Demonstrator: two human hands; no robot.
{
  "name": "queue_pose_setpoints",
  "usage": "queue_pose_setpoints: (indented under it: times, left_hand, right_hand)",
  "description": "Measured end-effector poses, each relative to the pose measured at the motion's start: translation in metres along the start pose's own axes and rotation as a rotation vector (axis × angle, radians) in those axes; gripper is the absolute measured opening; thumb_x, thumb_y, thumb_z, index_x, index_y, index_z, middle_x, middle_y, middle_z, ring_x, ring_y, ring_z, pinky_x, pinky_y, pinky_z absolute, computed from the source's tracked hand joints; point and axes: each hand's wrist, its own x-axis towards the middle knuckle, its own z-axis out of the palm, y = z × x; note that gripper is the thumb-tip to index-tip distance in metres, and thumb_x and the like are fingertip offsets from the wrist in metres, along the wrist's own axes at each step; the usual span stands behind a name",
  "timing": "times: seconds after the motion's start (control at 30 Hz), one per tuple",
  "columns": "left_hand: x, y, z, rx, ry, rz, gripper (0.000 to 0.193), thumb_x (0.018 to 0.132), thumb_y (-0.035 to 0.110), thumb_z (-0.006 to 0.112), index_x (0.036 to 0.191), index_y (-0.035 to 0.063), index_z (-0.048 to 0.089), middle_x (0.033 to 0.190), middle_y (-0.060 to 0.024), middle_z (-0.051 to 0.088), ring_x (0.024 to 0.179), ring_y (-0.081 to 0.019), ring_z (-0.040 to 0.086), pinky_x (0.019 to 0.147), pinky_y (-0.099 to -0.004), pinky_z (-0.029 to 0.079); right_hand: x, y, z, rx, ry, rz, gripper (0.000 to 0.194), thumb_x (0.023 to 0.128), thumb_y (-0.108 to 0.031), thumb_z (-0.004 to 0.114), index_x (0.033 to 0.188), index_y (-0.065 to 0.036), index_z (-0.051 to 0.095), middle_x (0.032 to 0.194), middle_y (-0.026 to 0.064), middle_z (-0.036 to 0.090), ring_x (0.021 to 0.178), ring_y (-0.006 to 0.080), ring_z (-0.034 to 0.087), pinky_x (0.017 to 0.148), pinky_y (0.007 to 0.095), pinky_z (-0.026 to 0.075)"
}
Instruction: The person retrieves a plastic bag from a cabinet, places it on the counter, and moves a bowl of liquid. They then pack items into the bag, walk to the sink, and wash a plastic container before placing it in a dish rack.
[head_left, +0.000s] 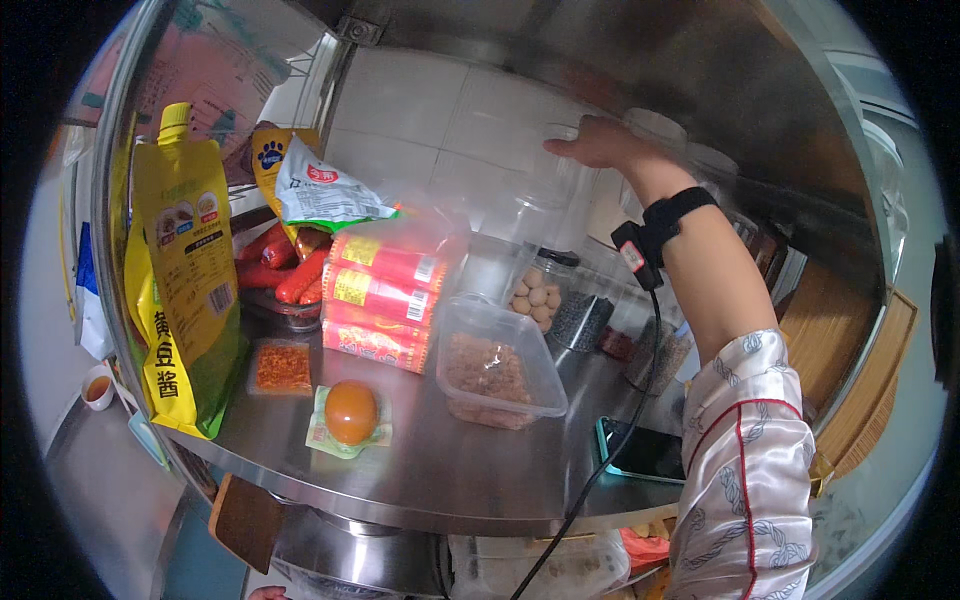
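My right hand (600, 142) reaches to the back of a stainless steel shelf (375, 484), at the top of a clear jar (562, 169). Its thumb points left; whether the fingers grip the jar cannot be made out. Beside the jar stand more clear containers, including an upright one with a lid (536, 199). Only the fingertips of my left hand (268, 592) show at the bottom edge, below the shelf. Nearer on the shelf sits an open clear plastic tub (499, 367) with brown crumbly food. A jar of round tan balls (536, 296) and a jar of black grains (581, 322) stand behind it.
At left are a yellow spouted sauce pouch (187, 277), red sausages (277, 262) and stacked red packs (382, 300). An orange-brown egg-shaped item (351, 412) rests near the shelf's front edge. A phone (645, 450) lies at right; a black cable (630, 442) hangs from my wrist strap.
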Motion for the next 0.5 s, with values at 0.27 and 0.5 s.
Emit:
queue_pose_setpoints:
  times: [0.27, 0.5]
  left_hand:
    - [0.012, -0.004, 0.004, 0.059, -0.062, 0.068, 0.023, 0.09, 0.013, 0.057, 0.108, -0.001, 0.057, 0.091, -0.0035, 0.059, 0.084, -0.0102, 0.053, 0.077, -0.0241, 0.044]
    - [0.011, -0.002, 0.006, 0.011, -0.022, 0.059, 0.023, 0.09, 0.014, 0.057, 0.107, -0.0011, 0.057, 0.089, -0.0033, 0.059, 0.082, -0.0103, 0.053, 0.075, -0.0243, 0.044]
  right_hand:
    - [-0.008, 0.008, -0.002, -0.193, 0.041, -0.116, 0.076, 0.076, -0.055, 0.059, 0.126, 0.002, 0.046, 0.12, 0.023, 0.054, 0.111, 0.0365, 0.051, 0.093, 0.0399, 0.041]
    - [-0.046, -0.022, -0.006, 0.169, 0.069, -0.535, 0.065, 0.076, -0.044, 0.064, 0.127, -0.006, 0.047, 0.124, 0.022, 0.051, 0.111, 0.0356, 0.052, 0.092, 0.0423, 0.042]
